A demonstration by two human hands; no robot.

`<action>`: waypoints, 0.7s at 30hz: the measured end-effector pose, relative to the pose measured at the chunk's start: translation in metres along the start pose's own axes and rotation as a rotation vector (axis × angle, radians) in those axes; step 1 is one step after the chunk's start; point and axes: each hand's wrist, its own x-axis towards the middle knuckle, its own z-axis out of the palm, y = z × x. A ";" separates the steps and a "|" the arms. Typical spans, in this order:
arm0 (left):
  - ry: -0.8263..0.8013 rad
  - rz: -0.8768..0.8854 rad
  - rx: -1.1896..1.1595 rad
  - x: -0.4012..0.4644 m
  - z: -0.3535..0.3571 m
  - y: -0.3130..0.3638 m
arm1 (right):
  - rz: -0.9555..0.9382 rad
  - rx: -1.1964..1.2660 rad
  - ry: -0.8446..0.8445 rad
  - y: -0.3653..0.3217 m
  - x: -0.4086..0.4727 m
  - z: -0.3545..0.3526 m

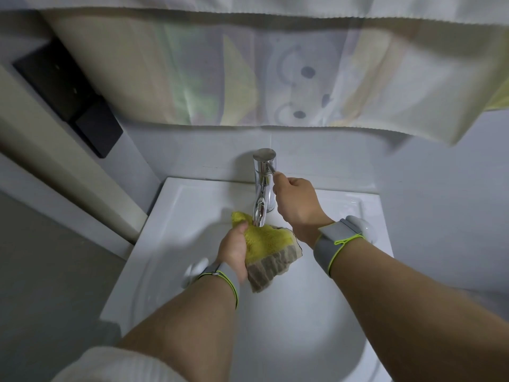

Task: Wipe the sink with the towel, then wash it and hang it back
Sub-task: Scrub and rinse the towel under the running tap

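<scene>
Yellow fluffy towel (264, 239), brown-grey ribbed underside showing at its lower edge, bunched in the left hand (234, 250) directly under the faucet (263, 188) spout, over the back of the sink (170, 230) bowl. Left fingers hidden behind the cloth; thumb on top, curled, clamping it. Towel's far side tucked behind the spout and partly behind the right wrist. Can't tell if water is running.

Right hand (296, 202) at the faucet's small side lever (271, 169), fingers curled together, thumb and forefinger pinching the lever tip; fingertips mostly hidden by the knuckles. Faucet base covered by that hand.

Both wrists carry grey bands with neon green cord and a white rounded pod; left pod blurred. Pale sleeve at lower left, cut off by the frame.

Sink is white glossy ceramic, squared rim, rounded bowl; drain not visible, lower bowl blocked by forearms, right rim cut off at frame bottom. Bare basin right of the towel and below it.

Chrome faucet, cylindrical, flat round top. Translucent patterned curtain (275, 78) hangs along the back wall, hem above the faucet; print blurry. Dark rectangular panel (71, 97) on left wall, detail unclear.
</scene>
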 end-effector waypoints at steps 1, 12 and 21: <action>-0.002 -0.001 -0.010 0.001 0.000 0.001 | 0.006 0.007 0.000 0.000 0.000 0.000; -0.027 -0.001 -0.050 -0.001 0.001 0.000 | 0.011 0.078 -0.011 0.002 0.003 0.002; -0.008 -0.013 -0.032 -0.002 0.000 -0.003 | 0.017 0.065 0.137 0.021 -0.003 -0.009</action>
